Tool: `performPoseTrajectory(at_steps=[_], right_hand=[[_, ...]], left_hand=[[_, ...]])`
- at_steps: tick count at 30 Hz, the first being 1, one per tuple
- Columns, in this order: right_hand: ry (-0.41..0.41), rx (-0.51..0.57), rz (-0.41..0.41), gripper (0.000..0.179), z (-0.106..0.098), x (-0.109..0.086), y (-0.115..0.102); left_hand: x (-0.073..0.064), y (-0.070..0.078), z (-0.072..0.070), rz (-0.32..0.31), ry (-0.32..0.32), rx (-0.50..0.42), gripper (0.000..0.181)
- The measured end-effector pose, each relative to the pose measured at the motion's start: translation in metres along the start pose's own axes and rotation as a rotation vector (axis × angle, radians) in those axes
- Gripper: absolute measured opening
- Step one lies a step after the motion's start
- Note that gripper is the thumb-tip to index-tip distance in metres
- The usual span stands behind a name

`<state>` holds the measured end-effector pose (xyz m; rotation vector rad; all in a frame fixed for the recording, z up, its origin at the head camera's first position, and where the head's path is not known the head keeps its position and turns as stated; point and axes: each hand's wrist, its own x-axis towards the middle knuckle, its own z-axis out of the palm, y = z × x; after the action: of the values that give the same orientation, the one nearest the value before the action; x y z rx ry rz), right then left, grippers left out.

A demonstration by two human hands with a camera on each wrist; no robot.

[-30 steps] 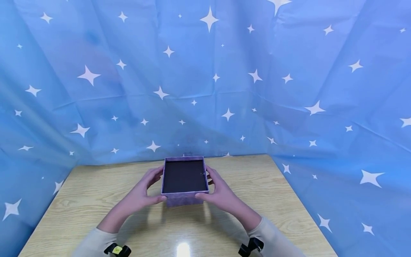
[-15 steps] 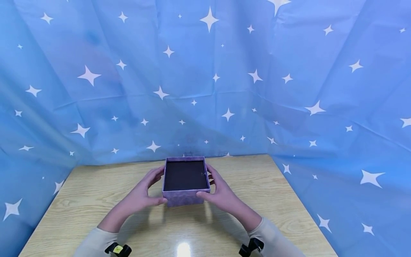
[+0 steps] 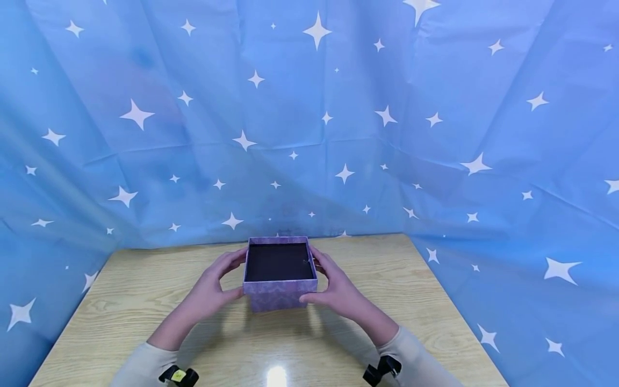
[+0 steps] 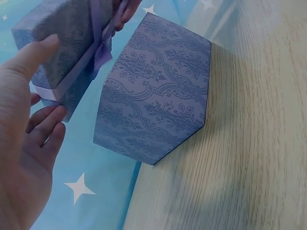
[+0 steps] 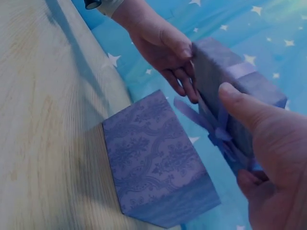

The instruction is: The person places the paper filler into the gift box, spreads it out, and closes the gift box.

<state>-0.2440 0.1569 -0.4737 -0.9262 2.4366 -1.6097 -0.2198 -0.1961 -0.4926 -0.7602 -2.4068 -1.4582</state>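
Note:
Both hands hold a shallow purple box lid point(image 3: 279, 287) between them in the head view, with its black inside facing up. My left hand point(image 3: 213, 287) grips its left side, thumb at the near corner; my right hand point(image 3: 338, 290) grips the right side the same way. Below the lid stands a purple patterned box point(image 3: 276, 304), mostly hidden by it from above. The left wrist view shows the box point(image 4: 156, 91) on the table, apart from the lid point(image 4: 72, 50). A lilac ribbon bow point(image 5: 221, 134) on the lid faces the box in the right wrist view.
The light wooden table point(image 3: 396, 322) spreads around the box. A blue curtain with white stars point(image 3: 290, 107) hangs behind the table and along both sides. Black wrist straps point(image 3: 178, 375) show at both sleeves.
The lid has tilted so more of its front wall shows and less of its black inside. My left thumb has slid slightly left along the front corner; the box stays put.

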Motion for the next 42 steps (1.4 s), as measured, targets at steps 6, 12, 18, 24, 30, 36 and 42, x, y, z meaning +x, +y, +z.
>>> performPoseTrajectory(at_steps=[6,12,18,24,30,36,42], right_hand=[[0.127,-0.038,-0.118,0.081,0.002,0.004,0.003],[0.266,-0.031,-0.075,0.064,0.004,0.005,0.002],[0.306,-0.032,-0.072,0.059,0.007,0.006,0.002],[0.319,-0.04,-0.064,0.053,0.005,0.007,0.003],[0.315,-0.059,-0.043,0.044,0.003,0.009,0.002],[0.329,0.047,-0.01,0.026,0.004,0.011,0.001],[0.362,0.152,0.049,0.022,0.009,0.015,-0.001]], left_hand=[[0.001,0.005,0.001,-0.02,0.065,-0.001,0.074],[0.004,0.007,0.004,-0.004,0.091,-0.055,0.057],[0.007,0.004,0.009,0.044,0.133,-0.094,0.057],[0.009,0.004,0.01,0.033,0.168,-0.076,0.055],[0.01,0.006,0.01,-0.053,0.22,-0.03,0.041],[0.011,0.008,0.011,-0.1,0.249,0.001,0.027],[0.012,0.007,0.012,-0.112,0.243,-0.039,0.031]])
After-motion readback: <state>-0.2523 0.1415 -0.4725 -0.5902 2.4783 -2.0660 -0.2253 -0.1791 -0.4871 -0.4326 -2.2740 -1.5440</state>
